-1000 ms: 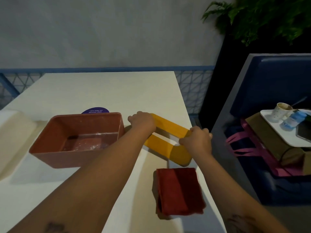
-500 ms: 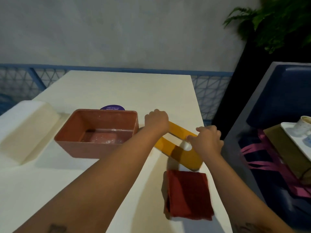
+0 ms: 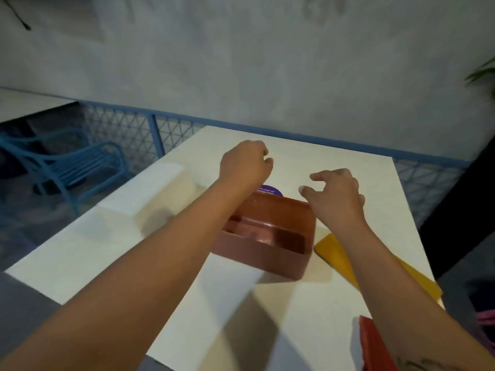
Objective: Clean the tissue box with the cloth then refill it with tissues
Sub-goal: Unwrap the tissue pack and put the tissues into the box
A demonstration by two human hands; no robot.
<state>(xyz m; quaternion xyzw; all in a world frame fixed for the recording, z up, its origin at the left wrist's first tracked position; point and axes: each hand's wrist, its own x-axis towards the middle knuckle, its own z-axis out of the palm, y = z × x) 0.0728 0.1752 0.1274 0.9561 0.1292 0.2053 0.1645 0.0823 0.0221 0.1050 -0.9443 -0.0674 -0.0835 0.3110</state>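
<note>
The reddish-brown open tissue box [image 3: 270,251] stands on the white table [image 3: 308,317], its inside bare. My left hand [image 3: 245,164] hovers over its far left corner, fingers curled with nothing in them. My right hand [image 3: 337,195] hangs above the far right corner, fingers spread and empty. The yellow lid [image 3: 332,253] lies flat to the right of the box, partly under my right forearm. The red cloth [image 3: 375,346] lies folded at the table's near right edge. A pale wrapped tissue pack [image 3: 158,194] rests left of the box.
A purple round sticker [image 3: 270,189] shows on the table behind the box. A blue chair [image 3: 72,167] and a blue mesh fence [image 3: 150,135] stand beyond the table's left side. The table's right edge is close to the lid.
Both hands have let go of the yellow lid, which now lies on the table, and have moved left to above the box. The view has swung left.
</note>
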